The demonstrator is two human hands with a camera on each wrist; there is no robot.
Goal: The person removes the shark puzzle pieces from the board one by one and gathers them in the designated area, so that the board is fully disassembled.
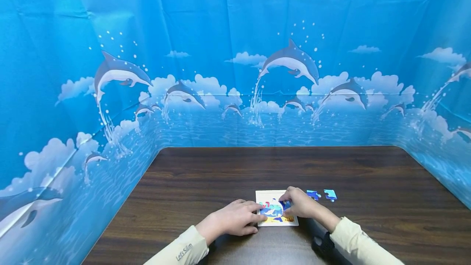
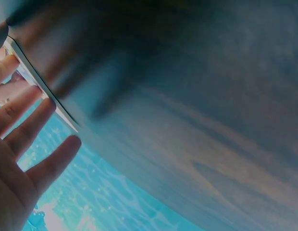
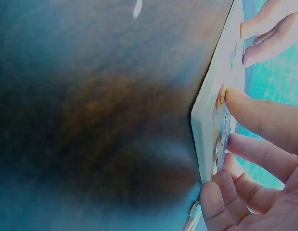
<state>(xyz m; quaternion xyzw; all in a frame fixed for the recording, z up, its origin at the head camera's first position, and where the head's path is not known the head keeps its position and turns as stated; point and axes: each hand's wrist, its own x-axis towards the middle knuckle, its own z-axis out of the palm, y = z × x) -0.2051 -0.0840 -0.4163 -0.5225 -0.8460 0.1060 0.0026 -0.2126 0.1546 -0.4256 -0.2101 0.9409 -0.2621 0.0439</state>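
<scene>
A jigsaw puzzle with a white frame [image 1: 265, 194] lies flat on the table, its picture of sea animals partly covered by both hands. My left hand [image 1: 237, 218] rests at the frame's left side with fingers extended, the fingertips touching the puzzle. In the left wrist view these fingers [image 2: 31, 122] are spread along the frame's edge. From the right, my right hand [image 1: 299, 203] pinches a dark blue puzzle piece [image 1: 285, 205] between thumb and fingers, down at the puzzle's surface. The right wrist view shows the thumb [image 3: 254, 113] and fingertips touching the puzzle; the piece's outline is mostly hidden.
Two loose puzzle pieces, one dark blue [image 1: 313, 194] and one light blue [image 1: 330, 194], lie on the table right of the frame. The dark wooden table [image 1: 206, 171] is bordered by a blue dolphin-print curtain [image 1: 220, 52]. A black strap [image 1: 322, 242] sits by the right wrist.
</scene>
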